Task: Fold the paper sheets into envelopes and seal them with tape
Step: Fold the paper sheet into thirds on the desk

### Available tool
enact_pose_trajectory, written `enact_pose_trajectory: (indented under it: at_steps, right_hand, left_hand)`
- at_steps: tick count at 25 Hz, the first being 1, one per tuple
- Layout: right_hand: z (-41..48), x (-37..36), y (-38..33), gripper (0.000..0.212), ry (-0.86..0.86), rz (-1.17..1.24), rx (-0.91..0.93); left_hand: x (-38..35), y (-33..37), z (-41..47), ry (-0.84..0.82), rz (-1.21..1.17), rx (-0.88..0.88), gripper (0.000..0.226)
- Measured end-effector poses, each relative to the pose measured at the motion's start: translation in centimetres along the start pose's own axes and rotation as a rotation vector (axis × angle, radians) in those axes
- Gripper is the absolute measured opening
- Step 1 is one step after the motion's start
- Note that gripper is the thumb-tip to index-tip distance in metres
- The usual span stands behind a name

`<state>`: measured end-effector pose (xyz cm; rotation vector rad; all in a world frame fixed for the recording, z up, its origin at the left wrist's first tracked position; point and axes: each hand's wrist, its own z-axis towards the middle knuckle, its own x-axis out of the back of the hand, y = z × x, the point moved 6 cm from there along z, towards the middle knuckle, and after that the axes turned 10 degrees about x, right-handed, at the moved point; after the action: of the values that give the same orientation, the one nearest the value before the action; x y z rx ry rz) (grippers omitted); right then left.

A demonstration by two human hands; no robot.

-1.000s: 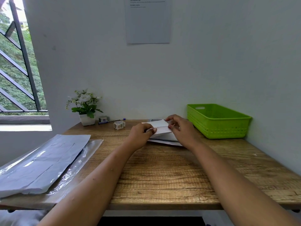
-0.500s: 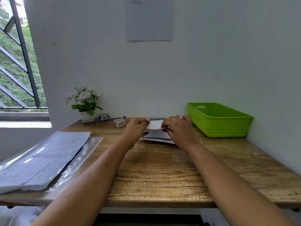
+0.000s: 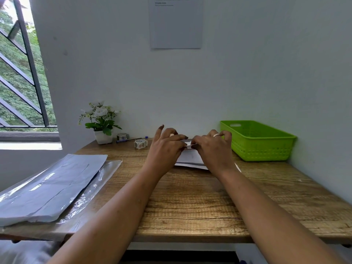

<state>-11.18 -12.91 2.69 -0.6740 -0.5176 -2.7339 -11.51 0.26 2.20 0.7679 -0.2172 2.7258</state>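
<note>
A white folded paper sheet [image 3: 190, 159] lies on the wooden desk near the far wall. My left hand [image 3: 165, 149] and my right hand [image 3: 213, 149] sit over it, thumbs and forefingers pinching a raised flap of the sheet between them. The hands hide most of the paper. A clear tape roll [image 3: 140, 144] stands on the desk left of my left hand, and a second roll [image 3: 122, 136] sits behind it beside a blue pen [image 3: 131, 139].
A green plastic basket [image 3: 257, 141] stands at the right by the wall. A stack of paper sheets in a plastic sleeve [image 3: 53, 185] covers the desk's left side. A small potted plant [image 3: 101, 122] stands at the back left.
Both hands have come closer together over the sheet and now pinch its flap up between their fingertips. The sheet has stayed in the same spot.
</note>
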Motion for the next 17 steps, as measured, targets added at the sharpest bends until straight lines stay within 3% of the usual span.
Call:
enact_pose_trajectory:
  at_steps: [6, 11, 15, 17]
  right_hand:
    - [-0.3, -0.1, 1.7, 0.015, 0.032, 0.054, -0.108]
    - [-0.3, -0.3, 1.7, 0.015, 0.028, 0.123, -0.106]
    - [-0.2, -0.3, 1.5, 0.014, 0.035, 0.127, -0.052]
    - [-0.2, -0.1, 0.7, 0.017, 0.053, 0.071, 0.008]
  left_hand:
    - [0.7, -1.5, 0.1, 0.028, -0.063, 0.107, 0.011]
    - [1.2, -2.1, 0.1, 0.124, 0.025, 0.17, 0.025]
    - [1.3, -0.4, 0.0, 0.163, 0.164, 0.037, 0.028]
    - [0.9, 1.2, -0.2, 0.2, 0.186, -0.09, 0.013]
